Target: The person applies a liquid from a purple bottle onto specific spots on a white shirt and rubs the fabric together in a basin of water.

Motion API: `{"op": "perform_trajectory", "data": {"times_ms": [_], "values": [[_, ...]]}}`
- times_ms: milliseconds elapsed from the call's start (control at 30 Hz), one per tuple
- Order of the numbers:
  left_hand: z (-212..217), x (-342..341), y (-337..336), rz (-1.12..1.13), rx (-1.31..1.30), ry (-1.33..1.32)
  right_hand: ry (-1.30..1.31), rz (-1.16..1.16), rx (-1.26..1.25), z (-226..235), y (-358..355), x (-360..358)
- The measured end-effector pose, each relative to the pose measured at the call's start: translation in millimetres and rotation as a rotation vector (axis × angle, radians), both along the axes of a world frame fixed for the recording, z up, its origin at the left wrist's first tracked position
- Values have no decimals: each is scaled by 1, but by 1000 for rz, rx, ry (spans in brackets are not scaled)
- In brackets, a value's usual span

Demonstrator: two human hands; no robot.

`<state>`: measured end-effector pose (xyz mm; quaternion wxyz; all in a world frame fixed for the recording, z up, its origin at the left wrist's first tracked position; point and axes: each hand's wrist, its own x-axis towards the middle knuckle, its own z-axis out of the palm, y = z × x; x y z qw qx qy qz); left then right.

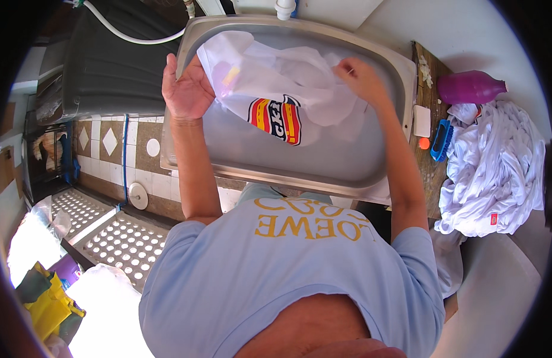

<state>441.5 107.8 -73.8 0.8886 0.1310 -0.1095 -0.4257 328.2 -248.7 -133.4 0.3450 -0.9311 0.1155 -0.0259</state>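
A wet white garment [320, 98], likely a shirt, with a red, yellow and black print, is spread in the metal sink basin [240, 152]. My left hand [192, 89] is at its left edge, palm turned up and thumb held apart, its fingertips hidden behind the cloth. A small yellow and purplish patch [230, 76] shows beside those fingers; I cannot make out what it is. On the far right side, my right hand [358, 76] is closed, pinching the garment's edge between its fingers.
Right of the sink, a wooden board [428, 80] carries a blue scrub brush [442, 141], a white bar [421, 121] and an orange cap [424, 143]. A purple bottle [470, 88] lies beside heaped white clothes [494, 170]. A white hose [126, 36] curves at upper left.
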Motion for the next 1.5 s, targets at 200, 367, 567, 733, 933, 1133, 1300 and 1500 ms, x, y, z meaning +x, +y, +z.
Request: {"op": "perform_trajectory", "data": {"times_ms": [200,367,567,733,933,1133,1300,1500], "values": [[31,-18,-5,209,329,-95,67,70,12,-27,0,12],[58,-29,12,293,301,-148,23,145,623,39,13,18],[93,-11,48,121,-89,-386,-67,204,1032,111,62,38],[115,2,54,110,-62,-476,-131,181,1378,113,76,51],[72,-5,11,286,418,-324,-64,171,1832,68,114,48],[-2,-19,-9,405,671,-228,-110,335,1487,42,154,66],[-50,-20,3,353,672,-36,-159,376,615,-18,166,65],[-54,-21,18,338,702,-88,-403,-57,480,-40,83,46]]}}
